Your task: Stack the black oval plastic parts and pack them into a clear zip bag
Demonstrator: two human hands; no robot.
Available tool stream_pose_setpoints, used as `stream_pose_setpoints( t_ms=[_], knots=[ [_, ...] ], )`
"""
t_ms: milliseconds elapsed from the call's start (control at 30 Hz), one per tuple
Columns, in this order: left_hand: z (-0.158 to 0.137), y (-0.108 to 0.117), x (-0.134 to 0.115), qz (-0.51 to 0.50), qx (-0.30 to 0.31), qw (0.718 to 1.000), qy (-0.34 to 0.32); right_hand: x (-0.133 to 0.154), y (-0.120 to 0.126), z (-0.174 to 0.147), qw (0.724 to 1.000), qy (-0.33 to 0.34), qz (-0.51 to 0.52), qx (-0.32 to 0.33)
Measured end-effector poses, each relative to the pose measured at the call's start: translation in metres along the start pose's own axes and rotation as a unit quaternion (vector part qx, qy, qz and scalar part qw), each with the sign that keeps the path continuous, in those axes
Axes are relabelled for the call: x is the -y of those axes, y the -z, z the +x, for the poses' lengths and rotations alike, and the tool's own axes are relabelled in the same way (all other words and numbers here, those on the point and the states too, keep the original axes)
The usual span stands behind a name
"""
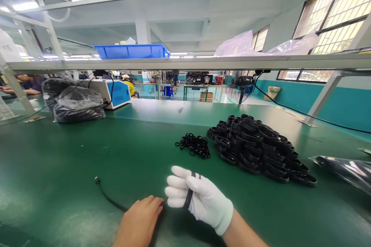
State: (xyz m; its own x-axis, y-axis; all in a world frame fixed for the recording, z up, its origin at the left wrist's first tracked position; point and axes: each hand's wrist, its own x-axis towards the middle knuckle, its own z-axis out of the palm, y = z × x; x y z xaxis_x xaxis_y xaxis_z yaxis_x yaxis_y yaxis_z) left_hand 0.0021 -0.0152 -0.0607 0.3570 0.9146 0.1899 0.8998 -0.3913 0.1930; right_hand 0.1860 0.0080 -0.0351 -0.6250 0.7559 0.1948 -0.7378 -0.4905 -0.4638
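My left hand is bare and closed low over the green table, its thumb and fingers pinched on a black cable. One end of that cable trails out to the left, with a small metal-tipped plug. My right hand, in a white glove, is held palm up just beside it. Its thumb presses a small bundle of black cable loops against the fingers. Whether both hands hold the same cable cannot be made out. Beyond the glove lies a small heap of black rings.
A large pile of coiled black cables stands at right, near a clear plastic bag. Back left are bagged black goods and a blue-and-white machine. A shelf crosses above, bearing a blue bin.
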Motion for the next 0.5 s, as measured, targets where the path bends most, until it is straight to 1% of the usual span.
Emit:
stream_pose_setpoints(
  t_ms=[33, 100, 167, 233, 300, 367, 433, 467, 500],
  knots=[
    [-0.005, -0.002, -0.003, 0.039, -0.015, 0.999, -0.015, 0.002, 0.001, 0.001, 1.0, 0.014, -0.008, -0.021],
    [-0.013, -0.005, -0.014, 0.079, -0.047, 0.994, -0.06, 0.003, 0.005, 0.002, 0.995, 0.028, -0.048, -0.08],
    [-0.015, -0.005, -0.026, 0.093, -0.079, 0.987, -0.102, 0.0, 0.01, 0.002, 0.986, 0.024, -0.094, -0.138],
    [-0.011, 0.003, -0.035, 0.089, -0.093, 0.983, -0.129, -0.006, 0.014, -0.001, 0.978, -0.002, -0.134, -0.162],
    [-0.002, 0.02, -0.036, 0.069, -0.07, 0.985, -0.14, -0.012, 0.015, -0.004, 0.977, -0.057, -0.159, -0.132],
    [0.01, 0.041, -0.03, 0.016, -0.008, 0.991, -0.129, -0.017, 0.014, -0.008, 0.975, -0.134, -0.167, -0.066],
    [0.021, 0.059, -0.022, -0.088, 0.066, 0.989, -0.103, -0.022, 0.014, -0.011, 0.967, -0.203, -0.157, 0.001],
    [0.025, 0.064, -0.018, -0.154, 0.105, 0.979, -0.086, -0.024, 0.014, -0.013, 0.961, -0.231, -0.148, 0.026],
    [0.029, 0.065, -0.014, -0.224, 0.144, 0.962, -0.068, -0.026, 0.015, -0.014, 0.956, -0.253, -0.14, 0.043]
  ],
)
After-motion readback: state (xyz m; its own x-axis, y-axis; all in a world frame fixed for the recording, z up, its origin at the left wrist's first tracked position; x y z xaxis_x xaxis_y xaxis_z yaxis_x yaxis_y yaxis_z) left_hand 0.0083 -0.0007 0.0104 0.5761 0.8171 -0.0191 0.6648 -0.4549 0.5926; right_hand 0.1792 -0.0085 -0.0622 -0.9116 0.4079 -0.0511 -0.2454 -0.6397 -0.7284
